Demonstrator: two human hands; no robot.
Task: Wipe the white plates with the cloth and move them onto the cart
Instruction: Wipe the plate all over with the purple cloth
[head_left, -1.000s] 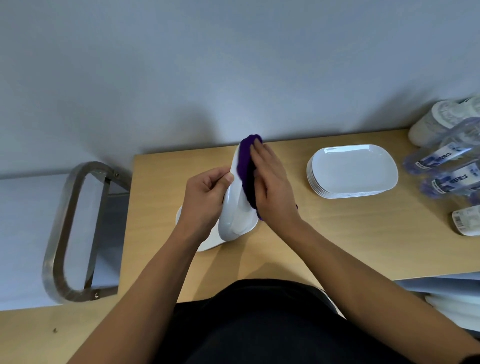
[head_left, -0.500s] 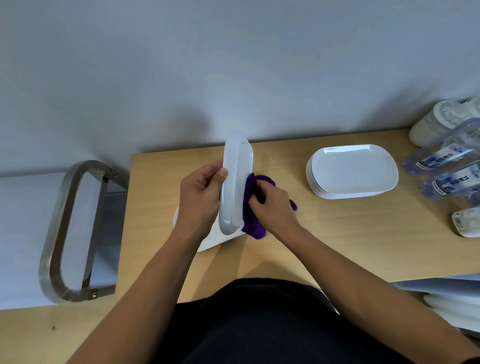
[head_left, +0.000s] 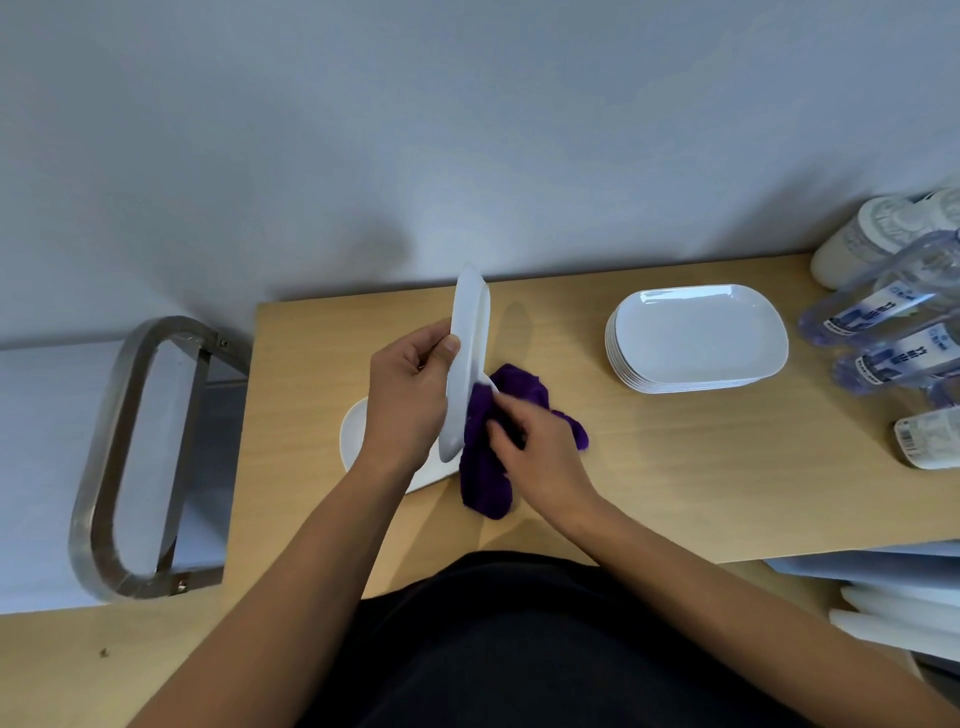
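My left hand (head_left: 408, 395) grips a white plate (head_left: 467, 338) by its left rim and holds it upright, edge-on to me, above the wooden table (head_left: 675, 467). My right hand (head_left: 540, 447) grips a purple cloth (head_left: 485, 467) bunched against the plate's lower right side. Another white plate (head_left: 356, 431) lies flat on the table, mostly hidden under my left hand. A stack of several white plates (head_left: 696, 338) sits to the right. The cart (head_left: 130, 457), with a steel handle loop, stands left of the table.
Several plastic water bottles (head_left: 883, 312) and a white container (head_left: 862, 244) lie at the table's right end. The wall runs close behind the table. White boards (head_left: 893, 613) are stacked low at the right.
My right hand has drawn the cloth from the plate's top down to its lower end. The plate has turned further edge-on in my left hand.
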